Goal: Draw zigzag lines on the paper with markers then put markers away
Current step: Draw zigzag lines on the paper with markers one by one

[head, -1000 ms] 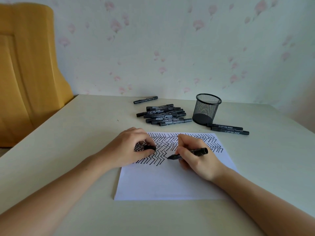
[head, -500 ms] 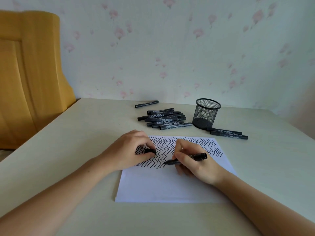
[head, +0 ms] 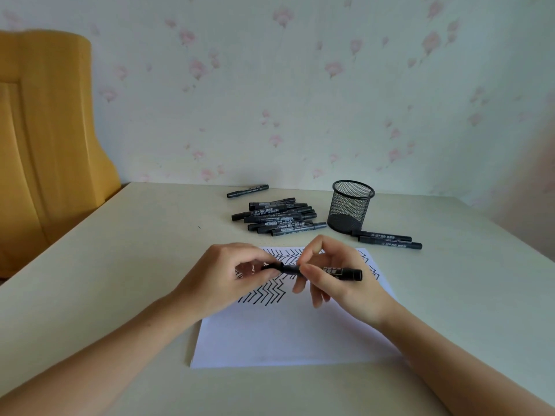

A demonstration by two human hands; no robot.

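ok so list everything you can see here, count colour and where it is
paper: one, white, zigzag lines over its far part, flat on the table in front of the person
marker in hand: one, black, held level above the paper by both hands
marker pile: about ten, black, capped, behind the paper, left of the pen holder
lone marker: one, black, behind the pile near the wall
marker pair: two, black, side by side, right of the holder's base
mesh pen holder: one, black, upright, no markers showing inside
table: one, cream
chair back: one, yellow, far left
wallpaper: pale with pink flowers
left hand: pinches the marker's cap end
right hand: grips the barrel
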